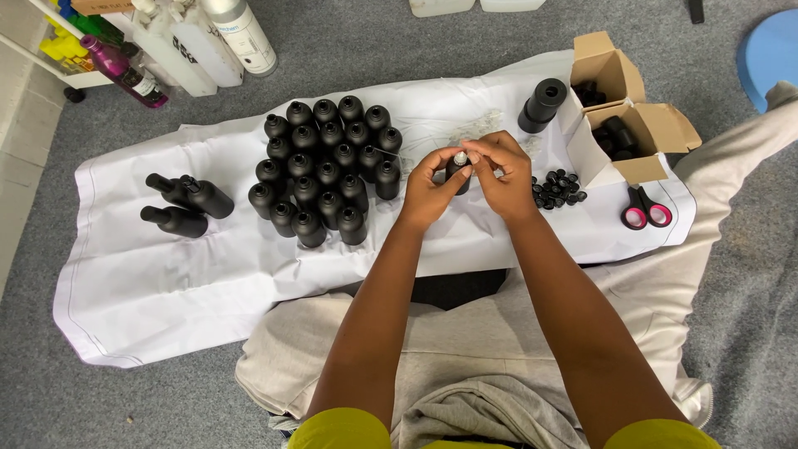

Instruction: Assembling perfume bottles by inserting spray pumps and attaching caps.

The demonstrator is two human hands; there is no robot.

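The bottles (324, 170) look like matt black plastic, with a faint sheen at their shoulders; the one in the hands (458, 170) has a pale, shinier tip. They stand on a smooth white paper sheet (150, 283), creased at its edges. The floor (349, 41) is rough grey carpet. The boxes (632, 125) are plain brown cardboard, dull. The small caps (559, 189) seem glossy black plastic. The scissors (644, 208) have pink plastic handles. The trousers (465, 341) are soft beige cloth.

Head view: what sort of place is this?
Probably a home or small workshop floor used for bottling by hand: grey carpet, a white sheet spread as a work surface, a cluster of black bottles, and open cardboard boxes.
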